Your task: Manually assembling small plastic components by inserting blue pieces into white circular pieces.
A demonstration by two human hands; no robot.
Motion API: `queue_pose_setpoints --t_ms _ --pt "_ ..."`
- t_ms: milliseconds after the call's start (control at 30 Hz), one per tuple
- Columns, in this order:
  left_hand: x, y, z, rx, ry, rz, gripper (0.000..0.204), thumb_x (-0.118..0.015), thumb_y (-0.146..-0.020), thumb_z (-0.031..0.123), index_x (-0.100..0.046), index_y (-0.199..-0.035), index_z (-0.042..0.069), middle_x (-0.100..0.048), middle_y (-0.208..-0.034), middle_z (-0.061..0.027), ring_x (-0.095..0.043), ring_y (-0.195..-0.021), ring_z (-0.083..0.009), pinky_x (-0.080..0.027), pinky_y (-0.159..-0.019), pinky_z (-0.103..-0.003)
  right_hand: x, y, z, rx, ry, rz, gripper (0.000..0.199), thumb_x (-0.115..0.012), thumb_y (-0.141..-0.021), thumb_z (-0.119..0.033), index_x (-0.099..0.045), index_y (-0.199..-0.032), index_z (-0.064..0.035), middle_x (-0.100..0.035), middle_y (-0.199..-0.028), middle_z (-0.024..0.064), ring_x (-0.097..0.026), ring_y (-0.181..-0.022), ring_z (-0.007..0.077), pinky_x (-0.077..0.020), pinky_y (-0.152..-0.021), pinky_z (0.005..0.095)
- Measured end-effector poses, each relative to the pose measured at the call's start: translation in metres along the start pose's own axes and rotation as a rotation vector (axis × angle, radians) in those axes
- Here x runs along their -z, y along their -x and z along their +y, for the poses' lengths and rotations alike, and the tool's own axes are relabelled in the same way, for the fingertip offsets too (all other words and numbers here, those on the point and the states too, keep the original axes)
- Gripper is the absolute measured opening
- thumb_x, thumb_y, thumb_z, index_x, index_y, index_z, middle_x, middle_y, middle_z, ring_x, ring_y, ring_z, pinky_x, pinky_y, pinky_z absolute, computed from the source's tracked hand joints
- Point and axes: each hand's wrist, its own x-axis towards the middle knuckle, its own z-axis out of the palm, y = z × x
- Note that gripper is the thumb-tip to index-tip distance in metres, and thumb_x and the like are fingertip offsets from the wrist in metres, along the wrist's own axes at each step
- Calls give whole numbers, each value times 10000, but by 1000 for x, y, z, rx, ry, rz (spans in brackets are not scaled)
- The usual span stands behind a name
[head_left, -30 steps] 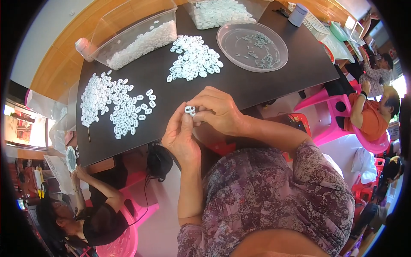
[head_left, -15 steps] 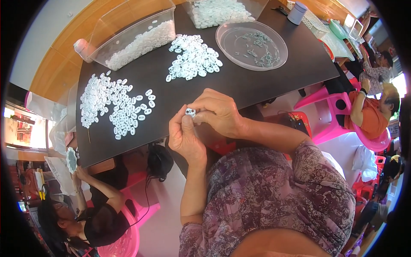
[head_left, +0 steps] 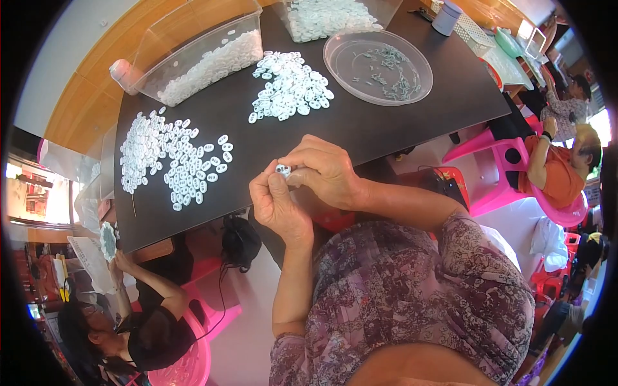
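Fingers (head_left: 291,174) of both our hands meet on one small white ring piece (head_left: 283,170), pinched between the left hand (head_left: 278,204) and the right hand (head_left: 327,174); both sets of fingertips are clamped on it from either side. We hold it just off the near edge of the table (head_left: 386,132), above our lap, not resting on anything.

Now the surface: the table is dark, almost black, and matte. On its left part we see a loose scatter of white pieces (head_left: 172,161), spread flat in a wide patch. Further in sits a tighter heap of white pieces (head_left: 290,87). Behind that scatter stands a clear plastic bin (head_left: 193,55), tilted, with more white pieces banked inside it. On the right part lies a clear round dish (head_left: 378,67) with a few small greyish bits in it, and a second clear container of white pieces (head_left: 325,16) shows at the far edge.

Around us the room is busy: a pink plastic chair (head_left: 496,167) on our right with a person in an orange top (head_left: 553,177) seated there, another person in dark clothes (head_left: 138,309) low on our left, and wooden flooring beyond the far side of the table.

For moving, there is a bare dark strip of table between the heaps and the near edge, right ahead of our hands. The near edge runs just past our knuckles.
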Motion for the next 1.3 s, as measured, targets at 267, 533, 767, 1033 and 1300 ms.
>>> queue_pose_setpoints --t_ms 267,533,767,1033,1300 --pt "-1 -2 11 72 73 20 194 -539 -914 117 -565 -1012 -48 -589 -893 -59 -541 -792 -100 -455 -715 -234 -3 0 -8 -23 -12 7 296 -676 -693 17 -616 -982 -4 -620 -864 89 -563 -748 193 -468 -645 296" --pt "-3 4 12 4 73 6 203 -521 -927 133 -555 -1007 -50 -574 -922 -66 -529 -819 -103 -442 -744 -235 -9 0 -7 148 44 125 264 -679 -676 6 -594 -926 22 -610 -823 107 -545 -682 222 -450 -585 305" --pt "5 9 1 -117 -99 -18 249 -467 -956 199 -523 -1010 -37 -516 -927 -52 -497 -830 -100 -431 -739 -250 -16 3 -4 263 49 184 257 -677 -659 4 -580 -897 25 -597 -791 116 -533 -644 236 -437 -555 306" --pt "6 9 0 -207 -109 -30 264 -454 -961 214 -503 -1013 -40 -487 -876 -47 -486 -785 -103 -428 -690 -243 -24 8 -6 209 9 198 299 -671 -663 35 -545 -932 -2 -563 -786 91 -511 -649 232 -428 -548 317" --pt "3 8 0 -224 -166 24 279 -467 -956 248 -492 -945 -30 -478 -846 -47 -480 -753 -103 -423 -653 -235 -30 8 -1 241 21 226 277 -662 -673 26 -545 -922 -3 -561 -783 93 -509 -635 228 -424 -533 316"
